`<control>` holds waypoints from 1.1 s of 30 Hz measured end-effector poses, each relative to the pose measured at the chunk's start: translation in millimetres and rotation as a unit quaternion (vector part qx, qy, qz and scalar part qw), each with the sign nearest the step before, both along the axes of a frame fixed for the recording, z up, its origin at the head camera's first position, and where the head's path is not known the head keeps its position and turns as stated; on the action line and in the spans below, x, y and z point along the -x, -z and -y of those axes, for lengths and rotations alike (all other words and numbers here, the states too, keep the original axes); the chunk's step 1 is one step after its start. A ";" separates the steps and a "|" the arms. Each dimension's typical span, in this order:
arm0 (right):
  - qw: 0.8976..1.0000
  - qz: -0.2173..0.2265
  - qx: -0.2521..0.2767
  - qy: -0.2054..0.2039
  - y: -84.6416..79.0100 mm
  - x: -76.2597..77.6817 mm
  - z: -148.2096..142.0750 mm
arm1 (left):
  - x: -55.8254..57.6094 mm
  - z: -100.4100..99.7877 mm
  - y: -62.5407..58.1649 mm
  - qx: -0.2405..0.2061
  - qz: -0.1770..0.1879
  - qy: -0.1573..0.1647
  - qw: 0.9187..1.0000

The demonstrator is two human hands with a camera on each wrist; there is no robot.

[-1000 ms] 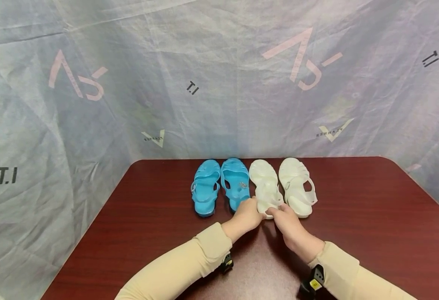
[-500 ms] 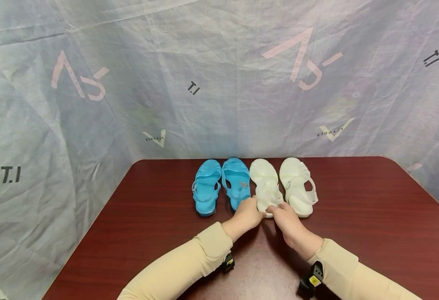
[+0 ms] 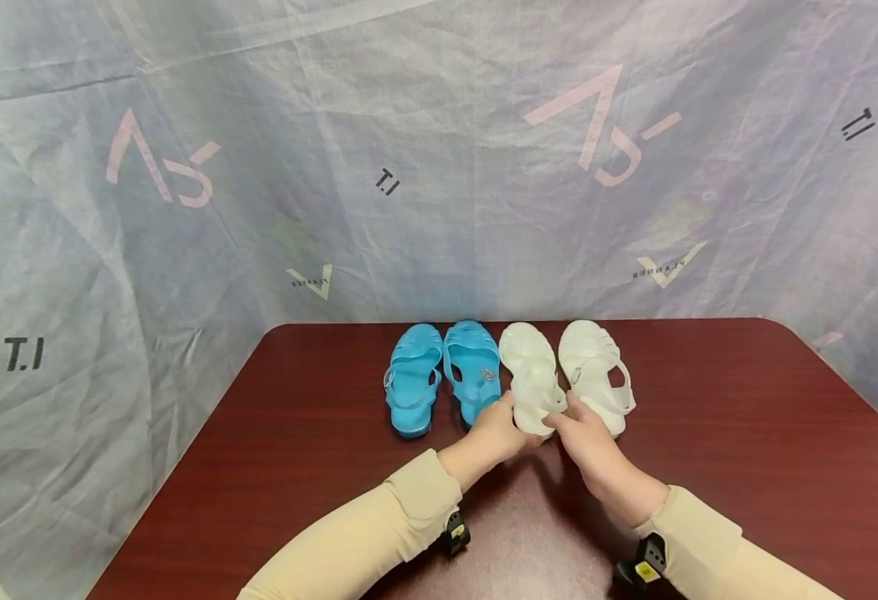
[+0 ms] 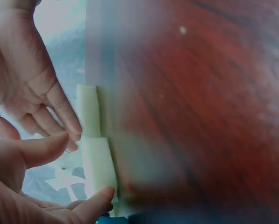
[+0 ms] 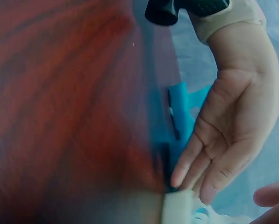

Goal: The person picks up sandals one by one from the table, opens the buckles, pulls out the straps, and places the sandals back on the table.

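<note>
Side by side at the table's back stand two white sandals, the left white sandal (image 3: pixel 535 379) and the right white sandal (image 3: pixel 589 367), toes pointing away. My left hand (image 3: pixel 487 437) is at the left white sandal's heel; in the left wrist view, one of its fingertips touches the heel's side while the thumb is held out straight. My right hand (image 3: pixel 592 450) is between the two white heels, fingers extended, its thumb near the left sandal's heel strap. Its fingertips lie partly hidden. Left of them are two blue sandals, the outer blue sandal (image 3: pixel 412 379) and the inner blue sandal (image 3: pixel 472 367).
The dark red wooden table (image 3: pixel 296 425) has its far edge just behind the sandals' toes. A grey printed cloth (image 3: pixel 439 150) hangs behind and to the left. Black wrist cameras, the left wrist camera (image 3: pixel 456 533) and the right wrist camera (image 3: pixel 641 562), hang under the sleeves.
My right hand has shifted slightly right, its thumb drawing off the left white sandal's heel. My left hand's thumb reaches farther right behind that heel. The sandals stay in place.
</note>
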State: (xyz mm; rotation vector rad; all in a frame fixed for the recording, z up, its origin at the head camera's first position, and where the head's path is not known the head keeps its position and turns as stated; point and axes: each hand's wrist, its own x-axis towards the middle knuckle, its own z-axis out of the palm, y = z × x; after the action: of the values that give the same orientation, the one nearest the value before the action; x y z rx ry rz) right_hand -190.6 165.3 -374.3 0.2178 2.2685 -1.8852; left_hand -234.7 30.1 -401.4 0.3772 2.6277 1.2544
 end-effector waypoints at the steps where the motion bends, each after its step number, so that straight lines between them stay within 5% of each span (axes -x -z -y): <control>1: 1.000 -0.005 -0.008 -0.002 -2.3 0.2 -1.9 | -0.6 -0.2 -1.5 -0.006 0.002 -0.002 1.000; 8: 0.997 -0.030 -0.064 0.006 -17.8 3.3 -12.8 | 1.0 -7.0 -18.7 -0.047 0.020 -0.017 0.999; 17: 0.996 -0.070 -0.050 0.001 -29.0 4.8 -27.6 | 2.1 -28.5 -35.2 -0.080 0.005 -0.036 0.996; 24: 0.994 -0.093 -0.060 0.023 -29.7 9.2 -39.5 | 0.4 -45.0 -44.2 -0.102 -0.046 -0.017 0.994; 33: 0.993 -0.095 -0.059 0.029 -30.5 9.6 -48.4 | -1.2 -54.6 -44.2 -0.116 -0.049 0.003 0.992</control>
State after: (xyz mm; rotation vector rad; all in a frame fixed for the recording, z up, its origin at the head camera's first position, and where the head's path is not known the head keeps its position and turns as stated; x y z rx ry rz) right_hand -200.2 213.7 -343.9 0.1245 2.5290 -1.8736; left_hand -233.5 84.8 -357.2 0.4951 2.5621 1.5826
